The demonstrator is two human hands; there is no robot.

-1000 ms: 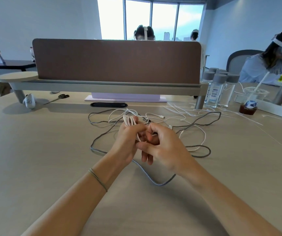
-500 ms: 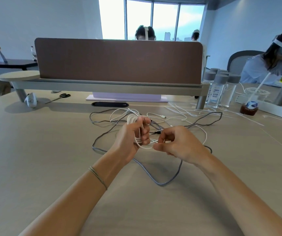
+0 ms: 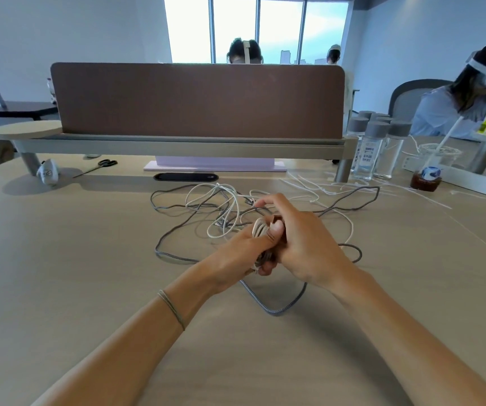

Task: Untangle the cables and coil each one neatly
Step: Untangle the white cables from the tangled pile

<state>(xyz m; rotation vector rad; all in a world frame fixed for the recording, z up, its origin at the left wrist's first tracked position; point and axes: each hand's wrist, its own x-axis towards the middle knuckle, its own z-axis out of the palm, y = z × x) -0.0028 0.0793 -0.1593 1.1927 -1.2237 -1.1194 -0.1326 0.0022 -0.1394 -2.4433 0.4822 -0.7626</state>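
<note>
At frame centre the left hand point(image 3: 244, 253) grips a small coil of white cable point(image 3: 261, 228); the right hand point(image 3: 303, 244) curls around the same bundle. The grey braided cable point(image 3: 274, 309) loops on the table point(image 3: 60, 273) below. Labels on the bottles point(image 3: 373, 148), right, are unreadable.

An office: a shared desk point(image 3: 60, 273) with a brown divider screen point(image 3: 197, 101), big windows point(image 3: 253, 27) behind.

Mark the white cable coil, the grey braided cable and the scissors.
white cable coil point(image 3: 258, 229): head view, top of loops above the left thumb.
grey braided cable point(image 3: 277, 310): head view, near bend on table.
scissors point(image 3: 107, 163): head view, black handles.
</note>
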